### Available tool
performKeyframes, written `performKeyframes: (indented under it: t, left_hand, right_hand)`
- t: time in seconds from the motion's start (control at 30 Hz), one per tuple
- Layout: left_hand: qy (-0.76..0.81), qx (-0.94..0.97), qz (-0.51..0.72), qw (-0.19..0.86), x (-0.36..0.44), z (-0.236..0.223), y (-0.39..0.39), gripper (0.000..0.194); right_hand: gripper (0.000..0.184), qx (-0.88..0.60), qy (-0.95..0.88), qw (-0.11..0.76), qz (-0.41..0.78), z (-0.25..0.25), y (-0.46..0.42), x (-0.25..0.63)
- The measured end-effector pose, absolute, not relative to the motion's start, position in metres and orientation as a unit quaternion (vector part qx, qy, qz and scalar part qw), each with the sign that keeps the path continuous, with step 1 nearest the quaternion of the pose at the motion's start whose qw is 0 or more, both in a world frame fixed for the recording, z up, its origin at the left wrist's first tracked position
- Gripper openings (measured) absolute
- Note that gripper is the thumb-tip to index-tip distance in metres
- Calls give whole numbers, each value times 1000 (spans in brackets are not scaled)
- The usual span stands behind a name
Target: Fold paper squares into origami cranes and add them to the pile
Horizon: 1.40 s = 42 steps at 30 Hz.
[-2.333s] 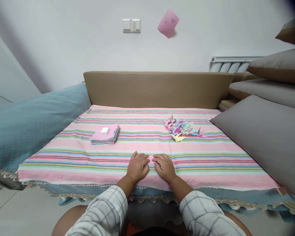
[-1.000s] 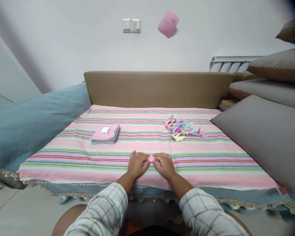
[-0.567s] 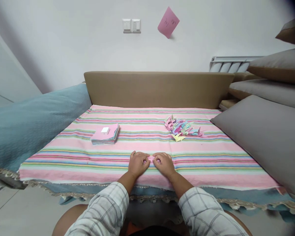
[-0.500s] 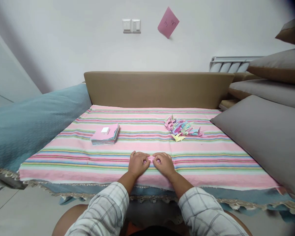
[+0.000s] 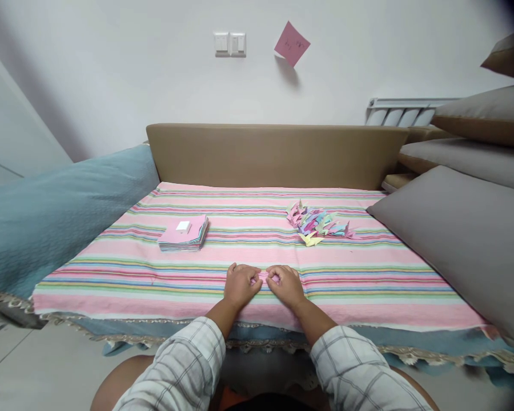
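My left hand [image 5: 242,285] and my right hand [image 5: 286,285] rest close together on the striped cloth [image 5: 257,313], thumbs and forefingers pinched. Between their fingertips is a small piece of pink folded paper [image 5: 263,275], mostly covered by the fingers, so its shape is unclear. Beyond my right hand lies a pile of folded paper cranes [image 5: 319,222] in pink, purple, blue, green and yellow. Off to the left of my left hand sits a stack of square coloured paper [image 5: 183,234], pink on top, with a small white block [image 5: 184,227] on it.
Grey cushions [image 5: 462,228] are heaped on the right. A blue-covered armrest [image 5: 68,211] slopes along the left, and a brown backrest [image 5: 274,155] stands behind the cloth. On the wall are light switches [image 5: 230,44] and a pink note [image 5: 292,44].
Both hands stay almost in place, still pinching the pink paper. The pink note on the wall has swung, its lower part lifting further off the wall.
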<state>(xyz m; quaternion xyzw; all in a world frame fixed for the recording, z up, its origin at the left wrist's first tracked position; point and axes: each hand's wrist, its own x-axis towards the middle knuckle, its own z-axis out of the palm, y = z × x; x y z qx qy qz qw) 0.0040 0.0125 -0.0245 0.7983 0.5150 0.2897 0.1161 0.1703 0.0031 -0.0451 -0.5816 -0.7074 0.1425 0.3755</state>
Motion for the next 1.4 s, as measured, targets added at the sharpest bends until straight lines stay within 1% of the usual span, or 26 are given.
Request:
performKeyframes:
  t: [0.13, 0.3, 0.53, 0.67, 1.23, 1.4]
  left_hand:
    - [504, 804, 291, 126, 1, -24, 11, 1]
    - [484, 821, 277, 122, -3, -25, 12, 16]
    - [469, 842, 250, 92, -3, -28, 13, 23]
    - [465, 845, 247, 89, -4, -29, 14, 24]
    - [466, 849, 236, 81, -3, -27, 12, 24]
    - [462, 852, 233, 79, -3, -29, 12, 25]
  right_hand:
    - [9, -575, -711, 375, 151, -44, 3, 172]
    - [18, -569, -715, 373, 161, -43, 2, 173]
    - [29, -558, -714, 376, 193, -46, 4, 178]
    - [30, -552, -713, 383, 201, -47, 4, 180]
    - [28, -546, -735, 364, 171, -39, -2, 179]
    - [32, -535, -741, 371, 164, -42, -3, 181]
